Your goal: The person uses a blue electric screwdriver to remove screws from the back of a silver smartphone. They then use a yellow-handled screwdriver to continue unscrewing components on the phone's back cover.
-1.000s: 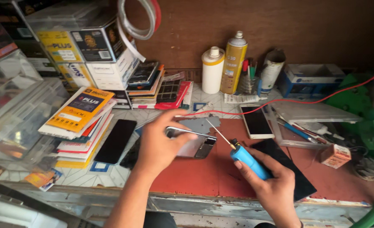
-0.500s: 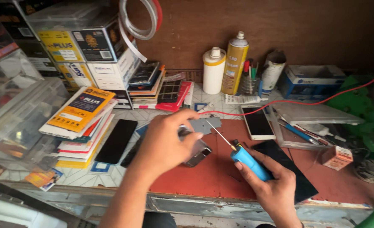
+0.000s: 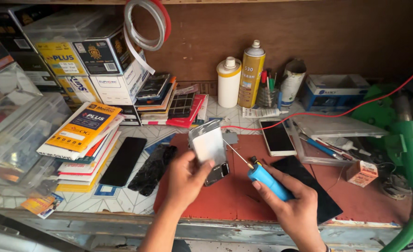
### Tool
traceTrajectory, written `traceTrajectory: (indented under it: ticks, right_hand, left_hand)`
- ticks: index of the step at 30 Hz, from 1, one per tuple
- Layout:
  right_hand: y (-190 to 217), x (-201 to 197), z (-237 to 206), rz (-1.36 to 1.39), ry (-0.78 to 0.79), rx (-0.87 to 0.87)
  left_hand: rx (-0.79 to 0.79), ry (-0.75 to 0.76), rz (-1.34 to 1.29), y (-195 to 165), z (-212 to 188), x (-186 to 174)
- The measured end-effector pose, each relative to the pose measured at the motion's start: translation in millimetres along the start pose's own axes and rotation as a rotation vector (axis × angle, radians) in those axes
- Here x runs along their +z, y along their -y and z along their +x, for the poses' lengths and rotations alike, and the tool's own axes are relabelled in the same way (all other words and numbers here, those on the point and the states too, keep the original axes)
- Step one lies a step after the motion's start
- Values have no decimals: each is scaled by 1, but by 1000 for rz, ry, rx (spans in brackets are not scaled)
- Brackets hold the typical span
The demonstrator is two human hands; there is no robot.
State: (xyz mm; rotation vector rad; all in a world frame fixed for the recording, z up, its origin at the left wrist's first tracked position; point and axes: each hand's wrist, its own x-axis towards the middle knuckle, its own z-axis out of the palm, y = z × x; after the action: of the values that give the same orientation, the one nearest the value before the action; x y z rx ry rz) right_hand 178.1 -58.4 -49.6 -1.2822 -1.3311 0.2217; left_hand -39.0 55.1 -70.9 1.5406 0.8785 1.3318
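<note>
Left hand (image 3: 185, 179) pinches a silvery phone back panel (image 3: 208, 143) by its lower edge, tilted up off the red mat (image 3: 225, 196), probably so the inner side faces the tool; dark camera-end piece (image 3: 217, 173) sits just under the thumb. Right hand (image 3: 294, 207) is wrapped around a blue-handled screwdriver (image 3: 267, 179), thin shaft angled up-left with its tip just beside the panel's right edge, a working grip. Under the right hand lies a black glass panel (image 3: 309, 179), flat on the mat, parked close. Just beyond the right hand, a white phone (image 3: 277, 136) lies face up with a red wire (image 3: 337, 112) running past it. Left of the left hand: a black phone screen (image 3: 124, 161) and a crumpled dark wrapper (image 3: 152, 169) on the tiled surface (image 3: 122, 200). Further left, flat yellow-and-blue packets (image 3: 83, 128) stacked in a slanting pile; behind them, cardboard boxes (image 3: 104, 60) in yellow, black and white, stacked high, a tape roll (image 3: 148, 23) hanging above. Beyond both hands by the back wall: a white bottle (image 3: 228, 81), a tall yellow spray can (image 3: 251, 73), and a blue-and-white box (image 3: 334, 88) far right. Clear plastic tray (image 3: 337, 126) to the right holds small tools.
</note>
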Motion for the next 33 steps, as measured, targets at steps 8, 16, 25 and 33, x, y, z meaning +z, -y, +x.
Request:
traceTrajectory:
  ticks: [8,16,25,33]
  right_hand:
    - [-4,1,-4,-75,19,179]
    - [-2,3,-6,-13,90,15]
    - [7,2,-5,-136,96,-165]
    - [7,2,-5,-160,86,-168]
  left_hand:
    - [-120,-43,-613,-45,-12,13]
    - [-37,108,-802,-51,-20,14]
    - [-139,10,-804,-40,-24,16]
    - [-175,60,-969,-62,-21,11]
